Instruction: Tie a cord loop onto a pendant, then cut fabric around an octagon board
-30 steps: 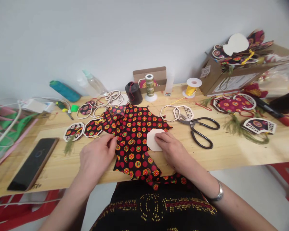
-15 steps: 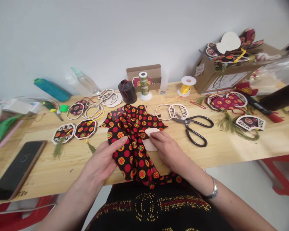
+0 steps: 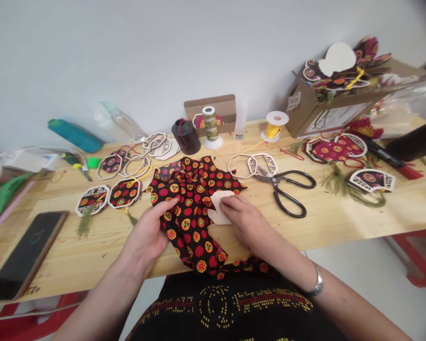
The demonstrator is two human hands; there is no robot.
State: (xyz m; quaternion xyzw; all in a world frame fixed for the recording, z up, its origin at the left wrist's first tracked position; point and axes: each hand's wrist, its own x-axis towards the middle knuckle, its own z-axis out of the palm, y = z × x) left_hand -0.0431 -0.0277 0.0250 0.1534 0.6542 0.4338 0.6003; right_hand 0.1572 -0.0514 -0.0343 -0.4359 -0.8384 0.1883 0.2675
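Black fabric [image 3: 195, 227] patterned with red dots and flowers lies gathered on the table's front edge and hangs toward my lap. My left hand [image 3: 152, 232] grips its left side, thumb on top and fingers underneath. In my right hand [image 3: 246, 220] is a pale, flat cut-out piece [image 3: 218, 215] with a scalloped outline, pinched at its right side. The piece sits against the fabric's right edge; whether it lies on the table is hard to see. Black-handled scissors [image 3: 286, 192] rest open to the right of my right hand.
Behind the fabric stand a black thread cone [image 3: 185, 136], a green thread spool [image 3: 210, 125] and a yellow cord spool [image 3: 275, 127]. Wooden frames with fabric [image 3: 125, 192] lie at left, near a phone [image 3: 26, 255]. A full cardboard box [image 3: 341, 111] stands at back right.
My left hand has drawn the fabric to the left, away from the pale piece. More of that piece now shows in my right hand, which has barely moved.
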